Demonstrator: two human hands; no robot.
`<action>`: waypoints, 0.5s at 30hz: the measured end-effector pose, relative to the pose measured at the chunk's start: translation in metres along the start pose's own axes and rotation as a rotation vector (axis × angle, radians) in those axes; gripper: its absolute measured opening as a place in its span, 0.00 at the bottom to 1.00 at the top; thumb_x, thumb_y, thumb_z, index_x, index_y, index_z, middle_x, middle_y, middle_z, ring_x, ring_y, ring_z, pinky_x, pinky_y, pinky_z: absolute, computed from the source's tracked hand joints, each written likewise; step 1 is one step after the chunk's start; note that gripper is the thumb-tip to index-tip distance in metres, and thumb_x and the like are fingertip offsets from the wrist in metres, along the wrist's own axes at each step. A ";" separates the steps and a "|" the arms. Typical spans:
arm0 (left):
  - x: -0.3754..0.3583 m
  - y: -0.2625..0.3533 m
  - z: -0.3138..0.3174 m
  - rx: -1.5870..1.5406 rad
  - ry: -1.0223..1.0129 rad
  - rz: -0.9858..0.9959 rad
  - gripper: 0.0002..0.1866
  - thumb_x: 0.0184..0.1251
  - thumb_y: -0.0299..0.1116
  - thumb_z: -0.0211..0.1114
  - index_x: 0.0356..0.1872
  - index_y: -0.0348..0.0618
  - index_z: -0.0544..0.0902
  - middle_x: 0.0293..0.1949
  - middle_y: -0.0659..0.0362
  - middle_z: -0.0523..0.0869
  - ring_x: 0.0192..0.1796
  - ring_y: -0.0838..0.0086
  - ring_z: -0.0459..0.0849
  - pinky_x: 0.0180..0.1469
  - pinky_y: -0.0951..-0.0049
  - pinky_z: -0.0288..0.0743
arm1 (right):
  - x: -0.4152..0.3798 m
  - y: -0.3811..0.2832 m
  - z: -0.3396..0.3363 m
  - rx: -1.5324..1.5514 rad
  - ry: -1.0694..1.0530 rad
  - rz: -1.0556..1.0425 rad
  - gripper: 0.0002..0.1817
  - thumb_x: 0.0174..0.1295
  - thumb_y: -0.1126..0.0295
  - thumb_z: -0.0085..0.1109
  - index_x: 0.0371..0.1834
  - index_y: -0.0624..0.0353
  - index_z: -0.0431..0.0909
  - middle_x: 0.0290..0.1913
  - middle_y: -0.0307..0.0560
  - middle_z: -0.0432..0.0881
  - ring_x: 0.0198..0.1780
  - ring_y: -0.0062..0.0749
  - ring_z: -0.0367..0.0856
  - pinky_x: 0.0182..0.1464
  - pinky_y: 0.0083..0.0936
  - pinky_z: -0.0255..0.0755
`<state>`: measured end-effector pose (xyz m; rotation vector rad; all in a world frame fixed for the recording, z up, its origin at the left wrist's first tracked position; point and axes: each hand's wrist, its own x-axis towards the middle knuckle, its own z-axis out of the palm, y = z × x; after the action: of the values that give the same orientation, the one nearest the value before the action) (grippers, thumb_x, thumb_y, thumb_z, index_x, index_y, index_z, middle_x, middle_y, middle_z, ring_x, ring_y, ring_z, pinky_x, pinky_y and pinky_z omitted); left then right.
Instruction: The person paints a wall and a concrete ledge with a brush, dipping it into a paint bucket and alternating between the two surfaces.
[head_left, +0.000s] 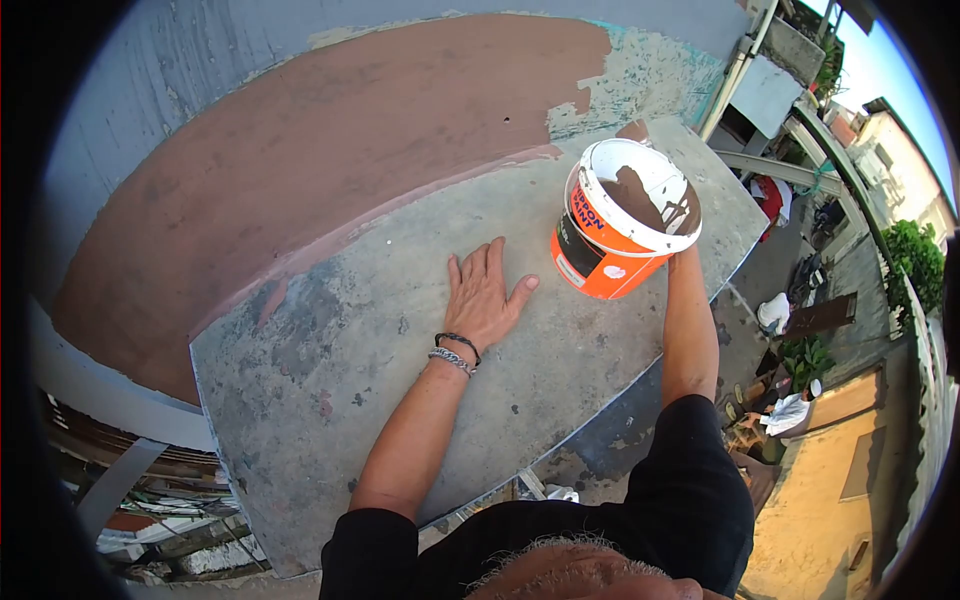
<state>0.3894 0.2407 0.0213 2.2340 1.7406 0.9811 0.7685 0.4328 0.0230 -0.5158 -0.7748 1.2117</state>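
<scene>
My left hand [485, 295] lies flat on a worn grey ledge [350, 350], palm down with the thumb held away from the fingers. A dark band and a silver chain bracelet [452, 361] circle that wrist. To its right an orange and white paint bucket [612, 265] stands on the ledge, open at the top. Brown paint [633, 195] coats part of its inside. My right forearm [690, 330] reaches up to the bucket's near right side. The bucket hides my right hand, so its grip does not show.
Behind the ledge rises a curved wall [350, 130], brown below a blue-grey band, with a patch of peeling turquoise [650, 80] at right. The ledge's front edge drops to a lane far below, where a person in white [785, 414] sits.
</scene>
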 end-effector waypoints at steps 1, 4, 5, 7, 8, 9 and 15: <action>0.000 -0.002 0.000 -0.067 0.021 -0.007 0.44 0.71 0.67 0.41 0.71 0.35 0.58 0.67 0.43 0.67 0.71 0.52 0.63 0.75 0.41 0.40 | -0.005 0.008 0.003 -0.016 0.020 0.004 0.21 0.71 0.62 0.50 0.64 0.56 0.73 0.56 0.45 0.82 0.54 0.43 0.83 0.53 0.39 0.78; 0.004 -0.008 -0.002 -0.244 0.078 -0.022 0.46 0.71 0.69 0.36 0.72 0.35 0.57 0.67 0.42 0.68 0.71 0.52 0.64 0.75 0.42 0.40 | -0.023 0.028 0.012 -0.099 0.063 0.015 0.21 0.71 0.62 0.49 0.64 0.55 0.73 0.56 0.45 0.82 0.54 0.43 0.83 0.53 0.40 0.78; 0.004 -0.010 -0.003 -0.289 0.086 -0.025 0.46 0.71 0.69 0.33 0.72 0.35 0.56 0.66 0.42 0.69 0.71 0.51 0.65 0.75 0.42 0.40 | -0.026 0.033 0.015 -0.133 0.070 0.017 0.21 0.71 0.62 0.49 0.64 0.55 0.73 0.56 0.45 0.82 0.53 0.43 0.83 0.53 0.40 0.78; 0.003 -0.011 -0.005 -0.342 0.087 -0.021 0.47 0.71 0.70 0.31 0.73 0.36 0.56 0.66 0.42 0.70 0.71 0.52 0.66 0.75 0.43 0.40 | -0.032 0.040 0.016 -0.229 0.091 0.014 0.21 0.71 0.62 0.49 0.64 0.54 0.73 0.56 0.45 0.82 0.53 0.43 0.83 0.53 0.40 0.78; 0.003 -0.010 -0.006 -0.350 0.081 -0.018 0.48 0.70 0.71 0.31 0.73 0.36 0.56 0.66 0.42 0.70 0.71 0.52 0.66 0.75 0.42 0.39 | -0.033 0.043 0.018 -0.289 0.094 0.007 0.21 0.71 0.62 0.49 0.64 0.54 0.73 0.56 0.44 0.82 0.53 0.43 0.83 0.53 0.40 0.78; 0.002 -0.010 -0.007 -0.357 0.078 -0.019 0.49 0.69 0.72 0.31 0.73 0.36 0.56 0.66 0.41 0.70 0.71 0.52 0.66 0.75 0.42 0.39 | -0.033 0.042 0.020 -0.375 0.098 -0.015 0.20 0.71 0.62 0.49 0.64 0.54 0.73 0.56 0.44 0.82 0.53 0.43 0.83 0.53 0.40 0.78; 0.002 -0.012 -0.005 -0.263 0.037 -0.039 0.50 0.68 0.73 0.27 0.74 0.37 0.56 0.67 0.41 0.70 0.71 0.53 0.66 0.75 0.43 0.39 | -0.022 0.024 0.070 -1.265 -0.051 -0.361 0.20 0.71 0.62 0.48 0.64 0.52 0.73 0.55 0.44 0.82 0.53 0.43 0.83 0.53 0.40 0.78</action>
<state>0.3771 0.2449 0.0203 2.0235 1.5590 1.1731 0.6966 0.4150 0.0456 -1.2895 -1.5749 0.2698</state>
